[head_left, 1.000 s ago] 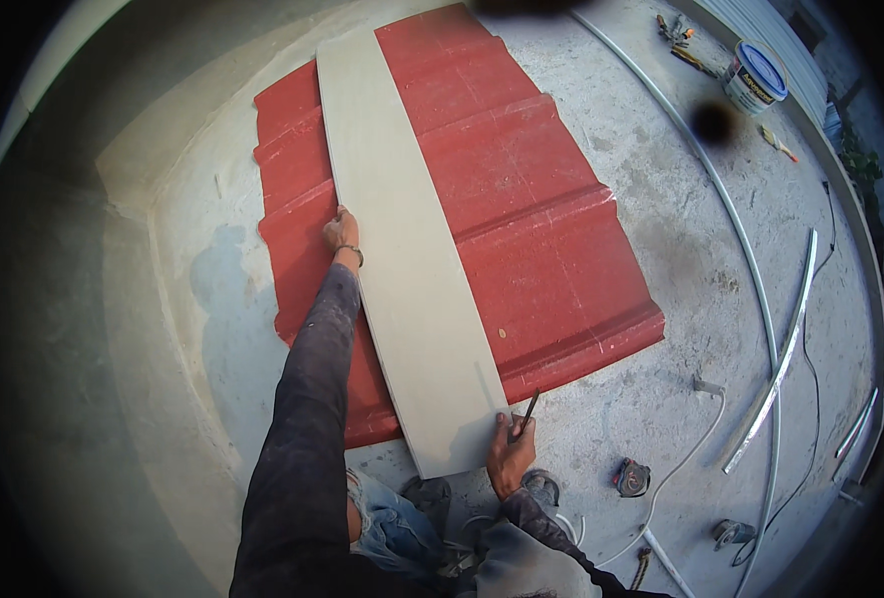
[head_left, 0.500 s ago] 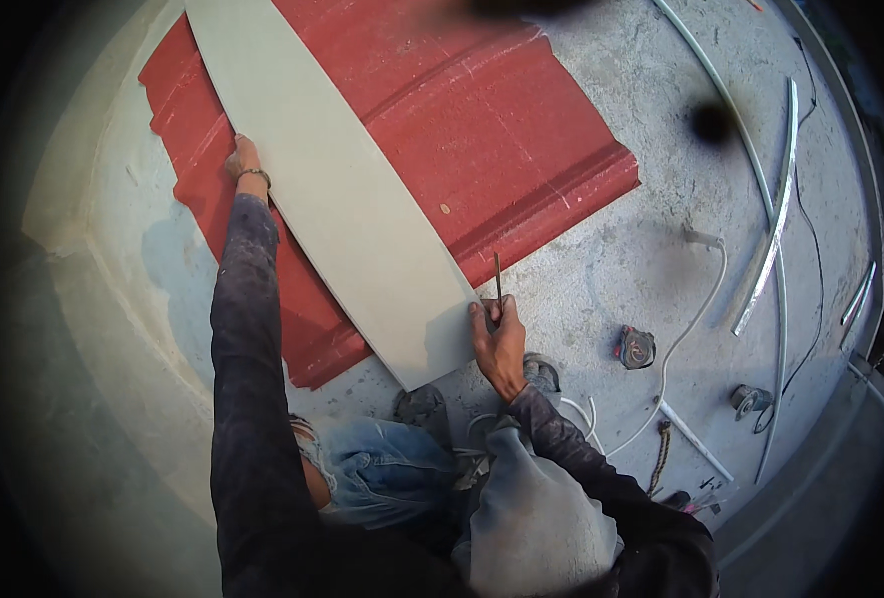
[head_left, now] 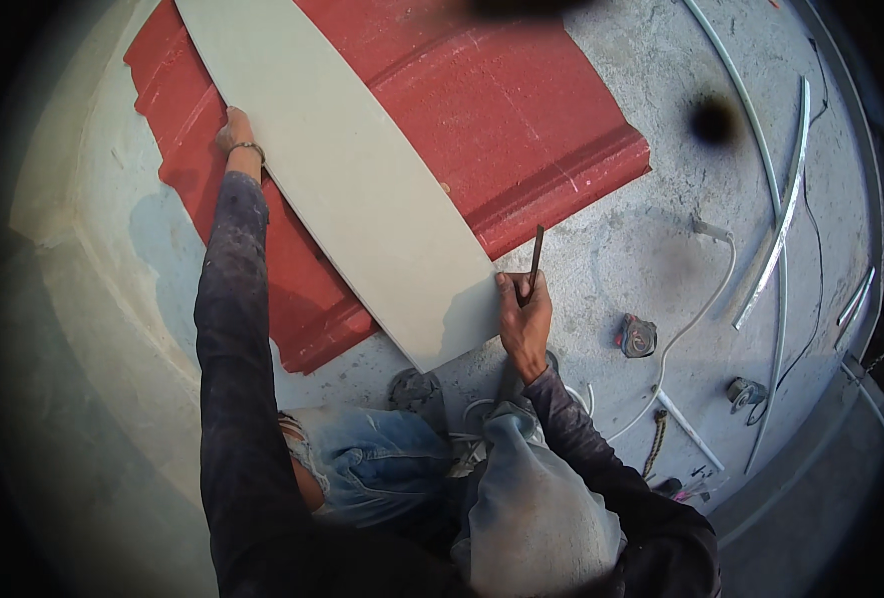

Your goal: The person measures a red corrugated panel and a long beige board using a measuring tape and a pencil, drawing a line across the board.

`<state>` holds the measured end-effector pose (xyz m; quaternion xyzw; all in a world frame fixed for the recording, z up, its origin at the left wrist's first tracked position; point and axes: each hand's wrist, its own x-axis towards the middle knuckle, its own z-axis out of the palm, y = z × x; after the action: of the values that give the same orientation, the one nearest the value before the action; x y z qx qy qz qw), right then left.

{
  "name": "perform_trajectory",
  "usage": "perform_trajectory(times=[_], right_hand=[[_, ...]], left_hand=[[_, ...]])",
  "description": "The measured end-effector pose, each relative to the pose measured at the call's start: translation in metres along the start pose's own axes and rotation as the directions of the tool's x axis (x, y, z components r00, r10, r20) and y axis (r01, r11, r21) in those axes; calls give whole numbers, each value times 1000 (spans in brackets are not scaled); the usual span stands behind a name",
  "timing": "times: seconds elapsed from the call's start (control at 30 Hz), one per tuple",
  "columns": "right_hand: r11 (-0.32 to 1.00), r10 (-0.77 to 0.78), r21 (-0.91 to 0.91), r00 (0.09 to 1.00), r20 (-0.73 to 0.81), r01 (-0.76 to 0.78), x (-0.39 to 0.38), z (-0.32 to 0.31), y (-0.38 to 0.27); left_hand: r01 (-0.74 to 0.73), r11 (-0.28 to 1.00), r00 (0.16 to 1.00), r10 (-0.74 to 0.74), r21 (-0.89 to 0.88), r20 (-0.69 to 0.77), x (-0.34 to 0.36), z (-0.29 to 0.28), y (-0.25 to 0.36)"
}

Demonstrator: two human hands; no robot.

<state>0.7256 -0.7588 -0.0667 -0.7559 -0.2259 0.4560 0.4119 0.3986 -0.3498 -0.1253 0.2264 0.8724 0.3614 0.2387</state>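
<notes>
A long pale board (head_left: 342,189) lies lengthwise over red ribbed roofing sheets (head_left: 502,110), whose lower edge rests near my feet. My left hand (head_left: 237,135), with a band at the wrist, is closed on the board's left edge, near the upper part of the view. My right hand (head_left: 524,319) grips the board's near right corner, thumb at the edge, and also holds a thin dark stick-like tool (head_left: 536,247) upright. I cannot make out what kind of tool it is.
On the concrete floor (head_left: 641,239) to the right are a tape measure (head_left: 637,337), a small metal power tool (head_left: 746,397), loose white conduit (head_left: 766,164), silver metal strips (head_left: 781,219) and cords. A low ledge (head_left: 861,149) runs along the right. Dark blurs obscure spots near the top.
My view has tilted down, bringing more legs into sight. The board and sheets appear higher and further left, while both hands keep their hold on the board.
</notes>
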Motion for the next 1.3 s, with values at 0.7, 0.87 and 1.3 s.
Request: perform_trajectory(times=[0.7, 0.87, 1.3], right_hand=[[999, -34, -35, 999, -7, 34, 8, -3, -10], [998, -64, -19, 998, -1, 64, 10, -1, 8], [987, -161, -31, 987, -18, 160, 9, 3, 8]], left_hand=[[3, 999, 1000, -2, -43, 22, 3, -2, 8], [5, 997, 998, -1, 71, -56, -9, 8, 0], [-36, 999, 994, 37, 18, -101, -18, 3, 4]])
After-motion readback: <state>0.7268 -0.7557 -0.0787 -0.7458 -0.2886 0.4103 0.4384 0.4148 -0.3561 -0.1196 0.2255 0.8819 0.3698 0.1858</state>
